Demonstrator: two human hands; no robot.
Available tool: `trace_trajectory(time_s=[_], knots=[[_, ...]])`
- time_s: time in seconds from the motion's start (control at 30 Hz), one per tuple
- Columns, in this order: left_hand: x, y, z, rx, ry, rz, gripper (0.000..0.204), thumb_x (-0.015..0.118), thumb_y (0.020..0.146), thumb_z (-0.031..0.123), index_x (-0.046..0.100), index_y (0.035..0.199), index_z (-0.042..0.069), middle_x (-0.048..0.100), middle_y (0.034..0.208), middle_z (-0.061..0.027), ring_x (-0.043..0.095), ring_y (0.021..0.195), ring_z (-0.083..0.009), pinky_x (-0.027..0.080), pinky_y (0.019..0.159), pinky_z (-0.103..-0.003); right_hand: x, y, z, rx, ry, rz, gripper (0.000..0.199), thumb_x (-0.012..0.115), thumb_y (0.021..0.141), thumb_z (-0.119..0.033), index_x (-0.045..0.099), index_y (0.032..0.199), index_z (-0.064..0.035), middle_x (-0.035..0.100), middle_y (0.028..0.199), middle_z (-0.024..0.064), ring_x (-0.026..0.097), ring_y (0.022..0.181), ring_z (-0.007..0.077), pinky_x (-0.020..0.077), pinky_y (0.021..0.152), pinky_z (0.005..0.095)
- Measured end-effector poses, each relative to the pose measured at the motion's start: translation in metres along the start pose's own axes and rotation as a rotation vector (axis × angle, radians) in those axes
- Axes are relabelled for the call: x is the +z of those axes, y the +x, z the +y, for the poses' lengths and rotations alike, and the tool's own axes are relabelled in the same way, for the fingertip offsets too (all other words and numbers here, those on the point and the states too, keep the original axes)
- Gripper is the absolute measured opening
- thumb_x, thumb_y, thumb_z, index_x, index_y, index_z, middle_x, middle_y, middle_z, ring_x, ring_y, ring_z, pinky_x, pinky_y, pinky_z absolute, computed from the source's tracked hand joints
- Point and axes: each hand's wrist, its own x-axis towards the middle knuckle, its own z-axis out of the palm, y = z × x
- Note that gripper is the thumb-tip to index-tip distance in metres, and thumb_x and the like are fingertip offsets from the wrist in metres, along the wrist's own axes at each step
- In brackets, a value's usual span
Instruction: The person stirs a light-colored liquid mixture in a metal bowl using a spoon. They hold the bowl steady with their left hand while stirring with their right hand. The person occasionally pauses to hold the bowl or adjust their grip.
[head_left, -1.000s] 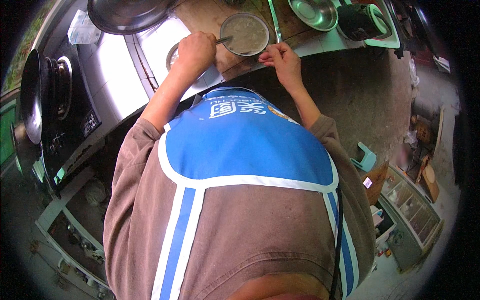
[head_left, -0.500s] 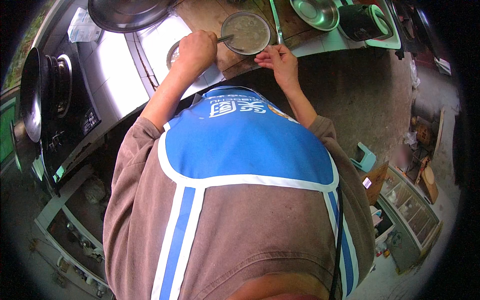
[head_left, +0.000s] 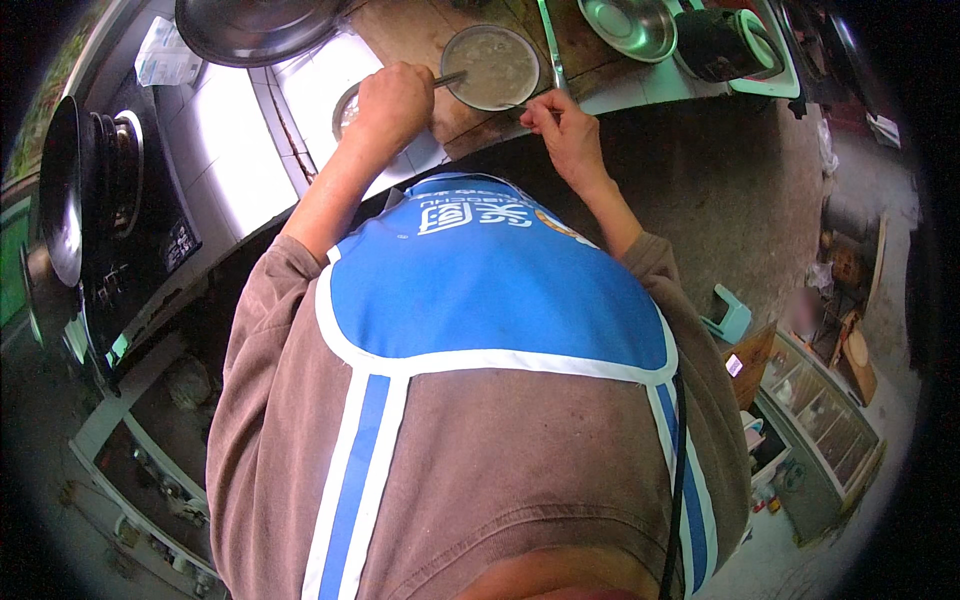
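Stirring at the round metal bowl of pale grey batter [head_left: 491, 66], on the wooden board [head_left: 420, 35].
Left hand [head_left: 393, 100] fisted on a thin metal utensil [head_left: 449, 78], now reaching the rim; right hand [head_left: 557, 118] pinching the near edge, bowl shifted slightly left.

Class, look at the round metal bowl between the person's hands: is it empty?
No, the round metal bowl is filled almost to its rim with a pale greyish mixture, and the left hand holds a utensil into it.

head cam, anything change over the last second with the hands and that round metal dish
Hardly anything. The left hand keeps its closed grip on a utensil reaching to the round metal dish; the right hand stays at the dish's near rim. Dish, wooden board and empty steel bowl are unmoved.
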Motion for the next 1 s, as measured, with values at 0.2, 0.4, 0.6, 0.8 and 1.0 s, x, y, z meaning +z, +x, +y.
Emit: trace_trajectory(time_s=[0.2,0.4,0.6,0.8,1.0], knots=[[-0.003,0.0,0.001,-0.005,0.012,-0.024,0.019,0.049,0.078,0.012,0.065,0.077,0.003,0.064,0.075,-0.0191,0.065,0.069,-0.0331,0.052,0.058,-0.04,0.008,0.005,0.004,0.203,0.446,0.065,0.021,0.05,0.091,-0.017,0.053,0.088,0.0034,0.064,0.076,0.0139,0.065,0.068,0.0192,0.0539,0.061,0.0275],[-0.004,0.001,0.003,-0.002,0.016,-0.043,0.019,0.048,0.078,0.012,0.065,0.078,0.004,0.064,0.075,-0.0185,0.065,0.069,-0.0332,0.052,0.059,-0.041,0.016,0.014,0.001,0.258,0.593,0.04,0.022,0.049,0.091,-0.018,0.051,0.089,0.0037,0.064,0.077,0.0157,0.065,0.068,0.0207,0.054,0.06,0.0274],[-0.003,0.003,0.003,0.006,-0.012,-0.022,0.018,0.049,0.079,0.011,0.065,0.076,0.003,0.063,0.073,-0.0207,0.064,0.07,-0.0358,0.052,0.06,-0.043,0.004,0.007,0.002,0.27,0.473,0.002,0.023,0.05,0.091,-0.019,0.053,0.087,0.0032,0.064,0.077,0.014,0.065,0.068,0.0191,0.0539,0.059,0.027],[-0.003,0.005,0.003,0.0,-0.007,-0.045,0.019,0.049,0.078,0.012,0.065,0.077,0.003,0.064,0.074,-0.0189,0.064,0.069,-0.0338,0.052,0.059,-0.041,-0.01,0.007,0.006,0.211,0.211,-0.046,0.022,0.051,0.091,-0.019,0.057,0.089,0.0022,0.065,0.078,0.0106,0.064,0.071,0.0158,0.0529,0.062,0.0262],[-0.002,0.003,0.002,0.026,0.007,-0.029,0.02,0.047,0.078,0.012,0.065,0.076,0.003,0.064,0.074,-0.018,0.065,0.069,-0.0331,0.052,0.059,-0.041,-0.02,0.012,0.0,-0.029,-0.139,-0.051,0.018,0.056,0.087,-0.02,0.057,0.09,-0.0019,0.065,0.073,0.0117,0.065,0.069,0.0229,0.051,0.062,0.0325]])
